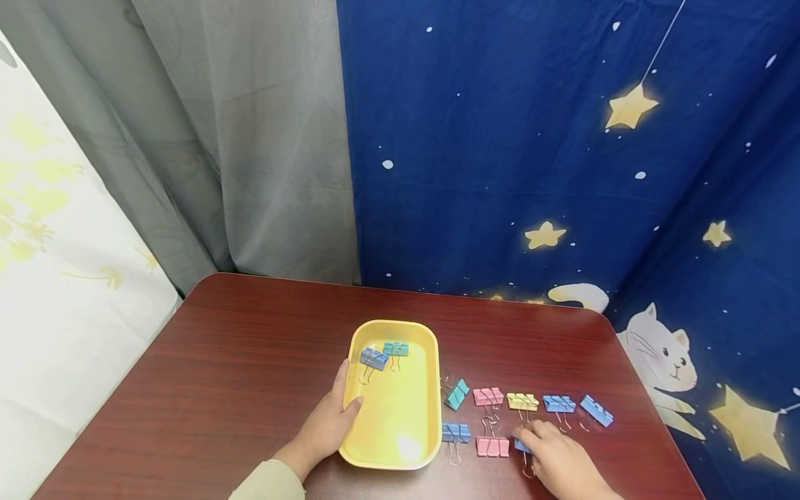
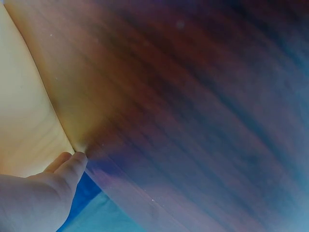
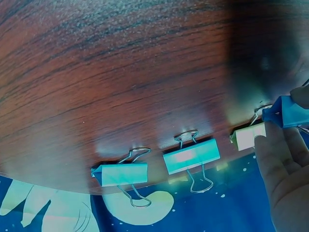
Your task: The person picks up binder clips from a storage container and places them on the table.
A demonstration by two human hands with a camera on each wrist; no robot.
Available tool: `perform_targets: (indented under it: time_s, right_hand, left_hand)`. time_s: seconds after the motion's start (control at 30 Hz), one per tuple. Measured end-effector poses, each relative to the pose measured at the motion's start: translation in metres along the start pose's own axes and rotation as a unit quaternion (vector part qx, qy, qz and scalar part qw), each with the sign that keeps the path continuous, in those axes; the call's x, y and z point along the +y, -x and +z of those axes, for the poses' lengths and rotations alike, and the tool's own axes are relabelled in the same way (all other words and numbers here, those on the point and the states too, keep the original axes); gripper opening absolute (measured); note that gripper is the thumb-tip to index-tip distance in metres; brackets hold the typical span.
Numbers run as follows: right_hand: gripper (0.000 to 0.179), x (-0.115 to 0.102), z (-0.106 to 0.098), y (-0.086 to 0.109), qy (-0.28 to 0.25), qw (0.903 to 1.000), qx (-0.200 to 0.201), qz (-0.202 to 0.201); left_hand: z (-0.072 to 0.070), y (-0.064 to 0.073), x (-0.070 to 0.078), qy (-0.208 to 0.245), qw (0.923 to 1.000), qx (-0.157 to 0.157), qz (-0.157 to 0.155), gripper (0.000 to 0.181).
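Observation:
My left hand grips the left side of a yellow tray, thumb over the rim and fingers along the outer wall. Inside the tray lie a blue binder clip and a teal one. On the right, my right hand pinches a blue binder clip between thumb and fingers; the hand partly hides it in the head view. Nearest to that hand are a pink binder clip on its left and a yellow one just beyond.
More binder clips lie right of the tray: a teal one, a pink one, and blue ones near the tray and farther right. The dark red table ends at curtains behind.

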State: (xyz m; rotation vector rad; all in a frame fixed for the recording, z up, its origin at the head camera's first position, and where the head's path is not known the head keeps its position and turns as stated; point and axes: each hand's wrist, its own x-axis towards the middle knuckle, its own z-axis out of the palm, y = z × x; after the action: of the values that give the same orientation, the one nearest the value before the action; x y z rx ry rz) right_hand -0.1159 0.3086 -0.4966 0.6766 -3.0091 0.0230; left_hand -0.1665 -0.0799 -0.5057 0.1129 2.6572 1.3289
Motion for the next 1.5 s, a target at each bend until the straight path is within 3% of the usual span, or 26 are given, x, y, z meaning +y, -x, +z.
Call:
perform_targets:
  time_s: [0.1, 0.33, 0.7, 0.97, 1.23, 1.5]
  right_hand:
    - [0.040, -0.0006, 0.0001, -0.0011, -0.002, 0.9997, -0.021, 0.010]
    - [0.042, 0.0001, 0.0017, -0.0009, 0.001, 0.9998, -0.021, 0.005]
    - [0.041, 0.0010, 0.0030, -0.0035, -0.018, 0.9978, -0.052, 0.036]
    - [0.041, 0.0021, 0.0045, -0.0037, -0.008, 0.9987, -0.042, 0.028]
    - [0.041, 0.0001, 0.0026, -0.0067, -0.021, 0.9953, -0.070, 0.063]
    - [0.041, 0.0027, 0.0061, -0.0058, 0.000, 0.9991, -0.034, 0.024]
  left_hand:
    - [0.0003, -0.0001, 0.0000, 0.001, 1.0000, 0.000, -0.001, 0.073]
    - [0.0001, 0.0000, 0.0004, 0.000, 1.0000, 0.002, -0.001, 0.073]
    - [0.0009, 0.0005, 0.0007, 0.002, 1.0000, 0.005, 0.003, 0.073]
    - [0.0006, -0.0002, -0.0001, 0.002, 1.0000, 0.001, 0.004, 0.073]
    - [-0.0003, 0.0008, 0.0017, 0.006, 1.0000, 0.001, 0.001, 0.073]
    - [-0.0013, 0.0009, 0.0017, 0.004, 1.0000, -0.001, 0.000, 0.073]
